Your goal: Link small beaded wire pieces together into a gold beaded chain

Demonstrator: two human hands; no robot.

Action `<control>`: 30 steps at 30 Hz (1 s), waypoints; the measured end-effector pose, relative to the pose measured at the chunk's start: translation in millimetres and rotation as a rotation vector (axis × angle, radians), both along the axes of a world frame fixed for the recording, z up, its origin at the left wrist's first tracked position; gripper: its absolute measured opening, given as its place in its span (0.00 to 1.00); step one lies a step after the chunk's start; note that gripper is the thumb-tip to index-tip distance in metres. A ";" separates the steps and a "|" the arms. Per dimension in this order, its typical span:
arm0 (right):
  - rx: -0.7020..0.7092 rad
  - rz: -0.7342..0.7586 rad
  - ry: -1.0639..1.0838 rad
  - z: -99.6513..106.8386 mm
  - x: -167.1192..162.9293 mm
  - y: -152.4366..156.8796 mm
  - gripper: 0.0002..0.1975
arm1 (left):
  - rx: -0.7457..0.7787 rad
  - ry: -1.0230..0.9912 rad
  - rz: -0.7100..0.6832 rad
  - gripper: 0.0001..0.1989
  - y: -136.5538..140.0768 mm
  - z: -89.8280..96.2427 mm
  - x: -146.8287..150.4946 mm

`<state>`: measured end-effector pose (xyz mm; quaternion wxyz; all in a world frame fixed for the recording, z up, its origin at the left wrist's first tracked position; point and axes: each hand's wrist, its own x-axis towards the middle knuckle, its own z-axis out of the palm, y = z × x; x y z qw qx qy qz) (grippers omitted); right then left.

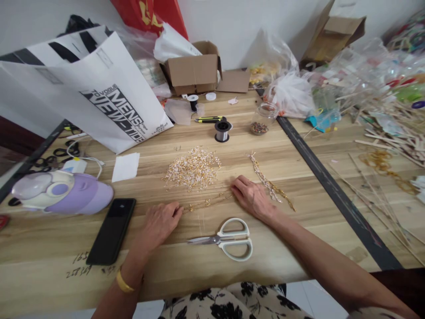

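A thin gold chain (207,203) with small gold charms lies stretched across the wooden table. My left hand (163,220) has its fingers closed on the left end of the chain. At the other end my right hand (249,195) pinches it, fingertips near the tabletop. Just beyond the chain is a heap of small gold and clear beaded pieces (194,168). Finished-looking beaded strands (265,179) in gold and silver lie beside my right hand. Nearer my body rest white-handled scissors (222,239), blades pointing left and slightly apart.
A black phone (111,232) and a purple bottle (71,192) lie at left, near a white shopping bag (122,102). Farther back are a wire spool (222,132), a yellow cutter (210,119), a bead jar (262,120) and a cardboard box (194,71). Thin sticks (392,141) litter the right.
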<state>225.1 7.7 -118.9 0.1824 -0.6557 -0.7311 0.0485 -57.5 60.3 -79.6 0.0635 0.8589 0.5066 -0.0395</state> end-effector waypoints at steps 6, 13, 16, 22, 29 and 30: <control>-0.036 0.038 0.133 3.1 5.4 -1.6 0.07 | 0.001 -0.021 -0.074 0.12 0.3 12.5 12.1; -0.064 0.082 0.266 4.9 14.9 -4.8 0.04 | -0.121 -0.166 -0.297 0.12 5.3 15.2 47.8; -0.082 0.082 0.317 6.9 18.2 -5.5 0.05 | -0.096 -0.199 -0.371 0.10 11.7 0.0 60.8; -0.093 0.108 0.350 9.0 22.8 -6.9 0.07 | -0.108 -0.292 -0.408 0.08 17.1 -15.6 71.9; -0.119 0.089 0.204 9.7 18.0 -7.1 0.04 | -0.153 -0.270 -0.320 0.08 18.2 -12.6 71.8; -0.116 0.092 0.198 9.0 17.5 -6.7 0.05 | -0.154 -0.272 -0.311 0.08 18.7 -12.5 71.5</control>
